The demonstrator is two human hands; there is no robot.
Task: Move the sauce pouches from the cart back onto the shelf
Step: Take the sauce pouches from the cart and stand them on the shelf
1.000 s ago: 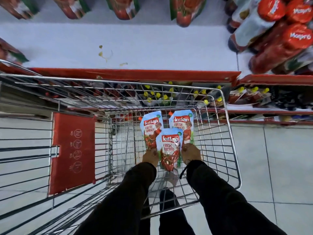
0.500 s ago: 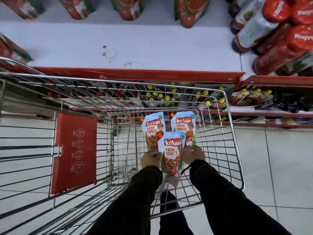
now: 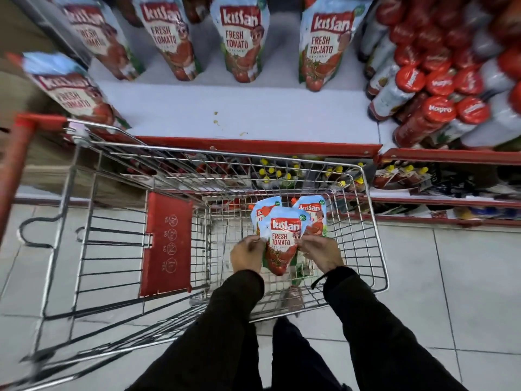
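Note:
Three ketchup pouches lie in the wire cart (image 3: 375, 244). The front pouch (image 3: 280, 246) is held by both my hands: my left hand (image 3: 246, 255) pinches its left edge and my right hand (image 3: 321, 253) grips its right edge. It is lifted a little above the two others, a left pouch (image 3: 260, 211) and a right pouch (image 3: 314, 215), which it partly covers. The white shelf (image 3: 239, 114) with a red front lip lies just beyond the cart. Several matching pouches (image 3: 242, 38) stand along its back.
Red-capped sauce bottles (image 3: 439, 108) crowd the shelf's right side. One more pouch (image 3: 70, 91) stands at the shelf's left front. A red child-seat flap (image 3: 166, 244) divides the cart. Lower shelves hold yellow-capped bottles (image 3: 270, 173). Tiled floor lies to the right.
My view has tilted up, bringing the back row of pouches into sight. Both hands have raised the front pouch slightly and shifted their grip up onto its side edges.

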